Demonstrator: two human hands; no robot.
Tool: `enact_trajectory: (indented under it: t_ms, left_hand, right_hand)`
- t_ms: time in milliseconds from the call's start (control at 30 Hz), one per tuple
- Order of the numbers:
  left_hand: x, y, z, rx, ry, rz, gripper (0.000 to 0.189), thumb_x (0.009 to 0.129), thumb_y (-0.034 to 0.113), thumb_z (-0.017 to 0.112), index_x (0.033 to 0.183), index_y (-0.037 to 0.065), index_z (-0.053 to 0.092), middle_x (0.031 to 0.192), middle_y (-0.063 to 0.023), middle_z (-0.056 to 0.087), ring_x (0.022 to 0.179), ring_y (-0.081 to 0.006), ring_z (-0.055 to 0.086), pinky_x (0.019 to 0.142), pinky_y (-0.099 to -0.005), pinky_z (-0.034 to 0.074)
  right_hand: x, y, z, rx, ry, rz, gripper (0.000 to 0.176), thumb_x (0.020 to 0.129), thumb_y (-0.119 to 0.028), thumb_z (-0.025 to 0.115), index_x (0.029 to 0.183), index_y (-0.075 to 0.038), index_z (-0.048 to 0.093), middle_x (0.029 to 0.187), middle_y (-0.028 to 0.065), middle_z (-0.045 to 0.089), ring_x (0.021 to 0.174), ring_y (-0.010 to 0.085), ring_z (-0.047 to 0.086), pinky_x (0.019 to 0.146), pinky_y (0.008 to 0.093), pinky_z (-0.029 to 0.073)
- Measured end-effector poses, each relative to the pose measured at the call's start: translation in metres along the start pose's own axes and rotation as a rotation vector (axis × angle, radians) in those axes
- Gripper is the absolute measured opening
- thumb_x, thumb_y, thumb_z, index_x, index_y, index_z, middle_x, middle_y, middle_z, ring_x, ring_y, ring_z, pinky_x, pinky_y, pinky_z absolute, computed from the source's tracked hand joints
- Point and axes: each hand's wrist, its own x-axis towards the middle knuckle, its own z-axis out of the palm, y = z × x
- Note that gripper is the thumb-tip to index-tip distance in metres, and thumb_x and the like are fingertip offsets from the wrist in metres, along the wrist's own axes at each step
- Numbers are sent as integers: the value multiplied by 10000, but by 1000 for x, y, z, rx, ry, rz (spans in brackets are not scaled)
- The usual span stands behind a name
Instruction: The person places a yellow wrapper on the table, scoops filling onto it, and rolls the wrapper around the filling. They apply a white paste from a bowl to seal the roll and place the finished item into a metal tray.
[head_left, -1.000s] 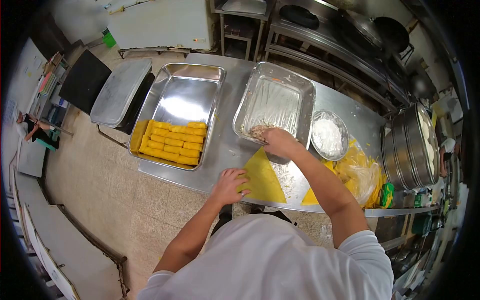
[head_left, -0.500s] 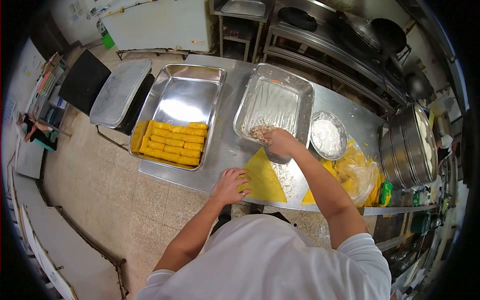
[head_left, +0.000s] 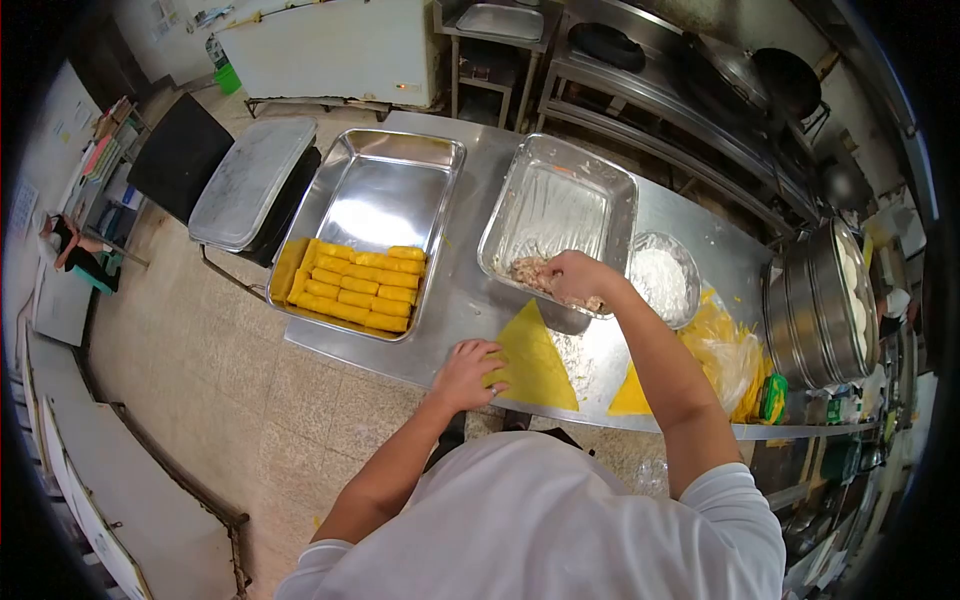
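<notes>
My left hand [head_left: 467, 374] lies at the left corner of a yellow triangular wrapper sheet [head_left: 540, 362], fingers spread and touching its edge. My right hand [head_left: 585, 279] reaches into the near end of a deep metal tray [head_left: 561, 172]. Its fingers are curled down into pale, minced-looking filling [head_left: 527, 270] and partly hidden by it. To the left, a shallower steel tray [head_left: 447, 172] holds rows of yellow rolls [head_left: 359, 284]. A bowl of white powder or paste [head_left: 660, 283] stands to the right of the filling tray.
More yellow sheets [head_left: 630, 392] and a plastic bag with yellow pieces [head_left: 722, 350] lie right on the steel table [head_left: 462, 235]. Stacked steamers [head_left: 815, 305] stand at the right end. Beyond are a lidded bin [head_left: 250, 185], a white freezer [head_left: 330, 55] and a stove counter [head_left: 650, 85].
My right hand has shifted slightly right and toward me within the filling, and more filling shows on its right side. My left hand stays at the wrapper. The whole view has shifted a little.
</notes>
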Motion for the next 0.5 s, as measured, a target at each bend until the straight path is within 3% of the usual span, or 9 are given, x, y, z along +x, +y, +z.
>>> enact_trajectory:
  t_ms: [100, 200, 300, 400, 500]
  left_hand:
    - [0, -2, 3, -2, 19, 11, 396, 805, 373, 865, 1123, 146, 802, 1385, -75, 660, 1350, -296, 552, 1179, -468, 392]
    - [1, -1, 3, -17, 21, 7, 398, 793, 365, 871, 1118, 146, 803, 1386, -72, 660, 1346, -297, 554, 1178, -466, 394]
    - [1, -1, 2, -6, 23, 12, 398, 789, 365, 872, 1112, 144, 800, 1384, -68, 661, 1344, -298, 554, 1177, -466, 396]
    - [0, 1, 1, -14, 19, 5, 396, 789, 363, 870, 1109, 143, 797, 1385, -67, 661, 1344, -297, 554, 1177, -469, 395]
    - [0, 1, 3, -23, 50, 20, 389, 784, 347, 870, 1107, 144, 795, 1374, -70, 664, 1340, -301, 556, 1177, -477, 394]
  right_hand:
    - [21, 12, 15, 23, 96, -72, 520, 760, -157, 760, 1273, -76, 781, 1180, 235, 769, 1079, 404, 737, 974, 422, 579]
    - [20, -11, 36, -174, 128, -96, 400, 767, -123, 744, 1147, -4, 786, 1142, 253, 771, 1081, 412, 748, 932, 454, 594]
    - [33, -14, 40, -291, 93, -109, 391, 771, -152, 765, 1133, -7, 791, 1125, 248, 776, 1063, 433, 744, 916, 465, 595]
    - [19, -26, 22, -195, 23, -138, 389, 784, -185, 785, 1134, -15, 796, 1063, 241, 783, 993, 396, 761, 878, 453, 590]
    - [8, -17, 15, 144, 57, -114, 329, 838, -201, 775, 1107, -13, 798, 953, 191, 783, 873, 288, 749, 810, 413, 578]
